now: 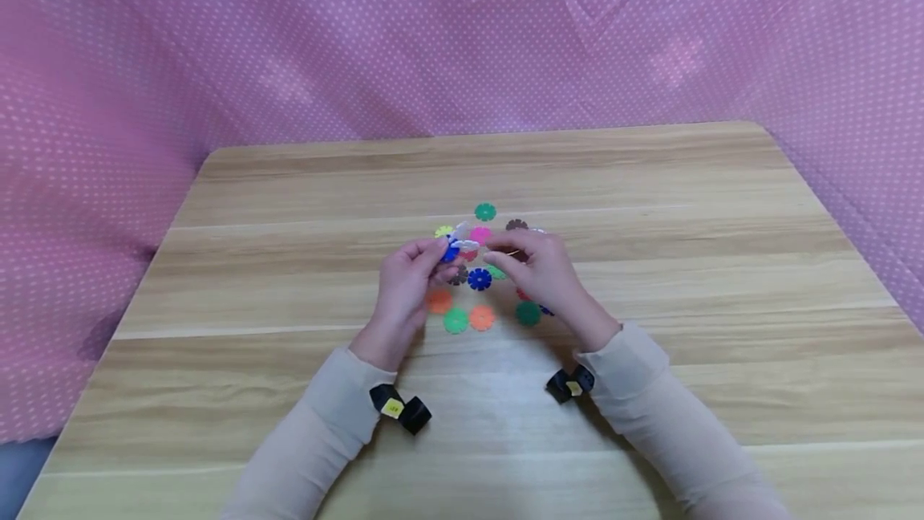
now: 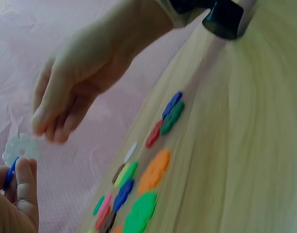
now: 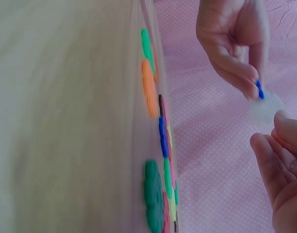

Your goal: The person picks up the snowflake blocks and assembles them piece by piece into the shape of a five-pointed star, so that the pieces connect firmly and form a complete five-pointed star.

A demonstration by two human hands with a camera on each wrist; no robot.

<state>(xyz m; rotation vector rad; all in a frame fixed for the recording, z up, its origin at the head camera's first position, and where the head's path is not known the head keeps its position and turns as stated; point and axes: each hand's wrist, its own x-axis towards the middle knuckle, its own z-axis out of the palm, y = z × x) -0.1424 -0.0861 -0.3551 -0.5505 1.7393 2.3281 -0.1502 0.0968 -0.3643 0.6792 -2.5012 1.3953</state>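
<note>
Two bare hands work with notched discs; places are given from the bright pink, notched plastic disc (image 1: 480, 234) on the wood-grained table (image 1: 289, 279). The left hand (image 1: 404, 283) pinches a deep blue, notched plastic disc (image 1: 451, 252), raised to the left of the pink disc in the head view. A translucent white, scallop-edged plastic disc (image 2: 13, 148) projects from it, apparently slotted in. The right hand (image 1: 543, 267), right of the pink disc, has thumb and forefinger apart; whether they touch the white disc cannot be told. Sound joining would call for discs held square, notch facing notch, the blue steadied at its rim and pressed straight; a skewed push may spring the joint. Counted: raised, one blue and at least one white; loose, one pink, two dark green discs (image 1: 485, 212) (one beyond the pink, one nearer the person), two light green discs (image 1: 455, 321), two orange discs (image 1: 482, 318), two loose blue discs (image 1: 480, 279) and two red discs (image 1: 523, 294), all nearer; one loose white disc (image 2: 131, 152), to its right; at least two brown discs (image 1: 516, 225) and one yellow disc (image 1: 443, 231), the right hand hiding some.
</note>
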